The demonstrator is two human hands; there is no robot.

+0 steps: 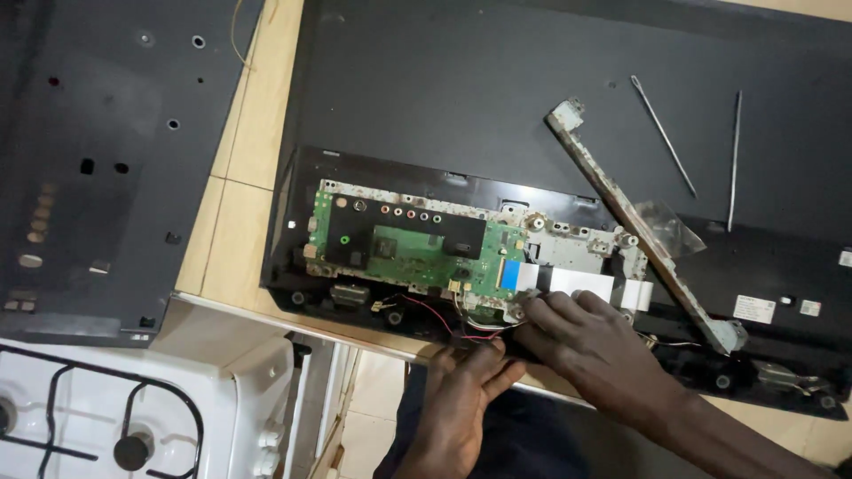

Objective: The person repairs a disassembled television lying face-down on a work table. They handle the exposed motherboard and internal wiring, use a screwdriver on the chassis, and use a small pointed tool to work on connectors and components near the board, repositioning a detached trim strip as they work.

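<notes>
Your right hand (590,341) has its fingers curled, tips pressing the green circuit board's (408,247) lower right corner by the white ribbon cable (581,284). Left hand (461,390) lies flat, empty, bracing the television chassis (373,306) edge on the tabletop (235,222). Work gently; spare the red wires (444,315).

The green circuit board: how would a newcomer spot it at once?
Start at the big black television back panel lying on the wooden table. In its opened lower section sits the green circuit board, left of the right hand; nothing else here is green.
</notes>
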